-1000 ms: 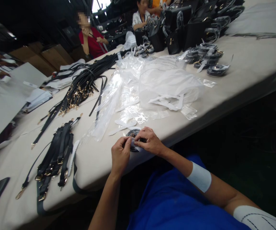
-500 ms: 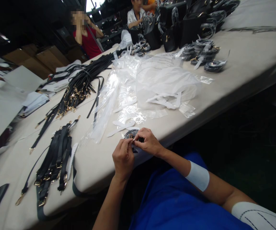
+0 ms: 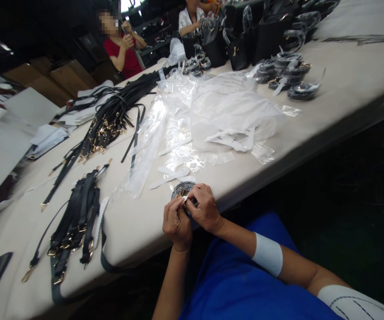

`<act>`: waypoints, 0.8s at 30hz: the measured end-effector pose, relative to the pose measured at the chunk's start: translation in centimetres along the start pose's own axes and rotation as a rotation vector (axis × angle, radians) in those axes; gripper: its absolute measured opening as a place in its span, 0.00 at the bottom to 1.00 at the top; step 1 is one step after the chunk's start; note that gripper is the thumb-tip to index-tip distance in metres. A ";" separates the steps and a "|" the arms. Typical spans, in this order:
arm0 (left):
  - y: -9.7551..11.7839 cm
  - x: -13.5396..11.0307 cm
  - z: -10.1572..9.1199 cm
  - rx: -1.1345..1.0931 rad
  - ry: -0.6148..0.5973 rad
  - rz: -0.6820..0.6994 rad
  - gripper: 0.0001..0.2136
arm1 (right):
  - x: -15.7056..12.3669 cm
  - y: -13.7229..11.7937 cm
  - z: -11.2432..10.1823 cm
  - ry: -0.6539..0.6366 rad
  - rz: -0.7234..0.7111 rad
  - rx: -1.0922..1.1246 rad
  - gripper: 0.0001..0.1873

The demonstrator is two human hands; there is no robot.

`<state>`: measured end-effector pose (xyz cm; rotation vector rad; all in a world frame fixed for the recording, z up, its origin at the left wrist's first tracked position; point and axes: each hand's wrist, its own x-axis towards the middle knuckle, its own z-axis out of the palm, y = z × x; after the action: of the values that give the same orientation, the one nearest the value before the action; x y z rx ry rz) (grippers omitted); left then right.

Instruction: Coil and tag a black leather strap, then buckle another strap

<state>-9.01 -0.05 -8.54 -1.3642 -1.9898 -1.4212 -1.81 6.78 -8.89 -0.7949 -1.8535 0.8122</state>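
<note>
Moved: left hand (image 3: 177,224) and right hand (image 3: 205,209) have closed in tighter, dropping toward the edge of the tabletop (image 3: 345,75).
Grip: both hands pressed together, pinching a white strip (image 3: 184,198) against a coiled black strap (image 3: 180,190).
Coil: six o'clock, right at the near edge, under both hands.
Containers: clear plastic bags (image 3: 212,111) heaped at twelve o'clock; bagged strap coils (image 3: 288,66) at one o'clock; black handbags (image 3: 242,51) standing beyond them.
Nearby: serrated white strips (image 3: 170,177) just past the coil; black straps with gold clips (image 3: 74,218) at nine o'clock.
</note>
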 end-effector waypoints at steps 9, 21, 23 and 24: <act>0.8 1.0 -1.2 -0.082 -0.109 -0.036 0.05 | 0.0 0.0 -0.3 0.020 0.009 0.052 0.09; -1.1 5.0 -3.8 -0.303 -0.535 -0.411 0.09 | -0.2 0.5 -0.3 0.018 -0.088 0.061 0.09; -1.3 5.7 -3.9 -0.261 -0.630 -0.321 0.06 | -0.2 0.6 -0.2 0.028 -0.104 0.064 0.08; -1.3 6.1 -4.0 -0.223 -0.669 -0.259 0.06 | -0.2 0.7 -0.3 0.032 -0.111 0.066 0.08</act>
<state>-13.97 -0.50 -3.09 -1.9322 -2.5521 -1.4545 -1.38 7.04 -9.43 -0.6542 -1.8161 0.7819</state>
